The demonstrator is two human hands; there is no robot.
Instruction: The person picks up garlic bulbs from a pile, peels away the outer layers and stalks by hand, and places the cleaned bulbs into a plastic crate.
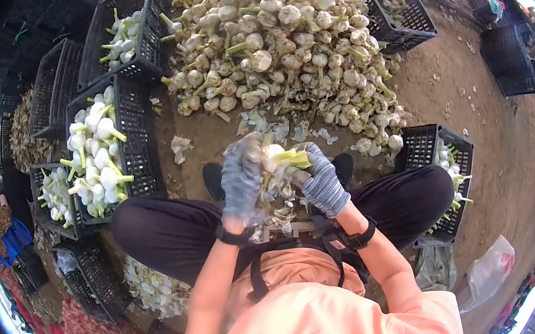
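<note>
A garlic bulb (273, 154) with a pale green stem is held up between my two gloved hands, above the lap. My right hand (326, 179), in a grey knit glove, is closed around the stem end, which points right. Against the bulb's left side is my left hand (242, 172), in a matching glove and smeared by motion; I cannot tell how its fingers are set. Loose papery skins (279, 205) lie below the hands, between the legs. Past the feet rises a large heap of untrimmed garlic (283, 42) with dirty outer skins.
On the left, black crates hold clean white garlic (101, 150). Another black crate (449, 213) with garlic stands by the right knee, and one (399, 23) sits behind the heap. A plastic bag (488, 264) lies on the dirt floor at right. A blue-clad person (2, 234) is at far left.
</note>
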